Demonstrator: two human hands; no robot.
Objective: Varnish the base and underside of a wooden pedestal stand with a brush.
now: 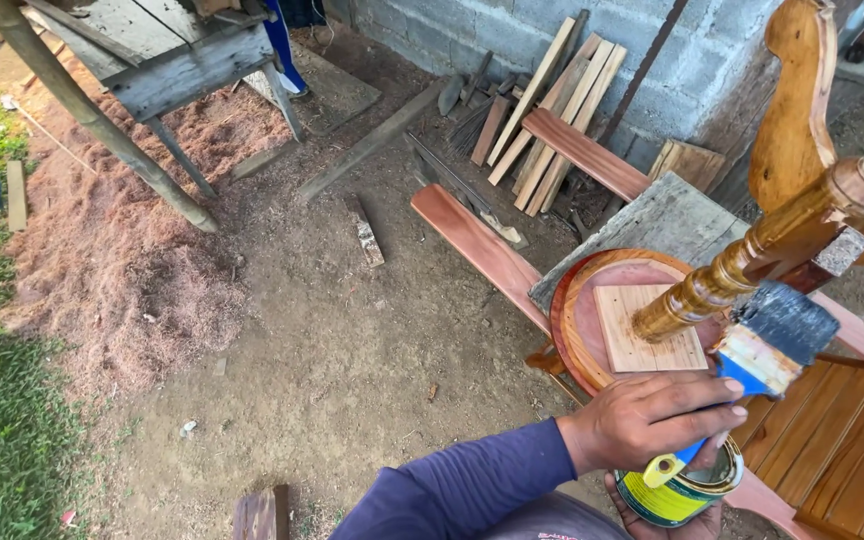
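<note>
my right hand is clamped around the blue handle of the paintbrush, its worn bristles just beside the turned, varnished leg of the upturned wooden piece ahead of my grip. directly under that hand, my left hand cups the small open tin of varnish from below; only fingertips show, so i cannot tell how firmly it is wrapped. beyond the brush, a pale square board lies on a round reddish top, with red slats off to the outer side of my grip.

as i judge it, the risks are drips off the loaded bristles onto the pale board, the tin tipping in a loose cupped hold, and the dirt floor and sawdust sticking to wet varnish.
</note>
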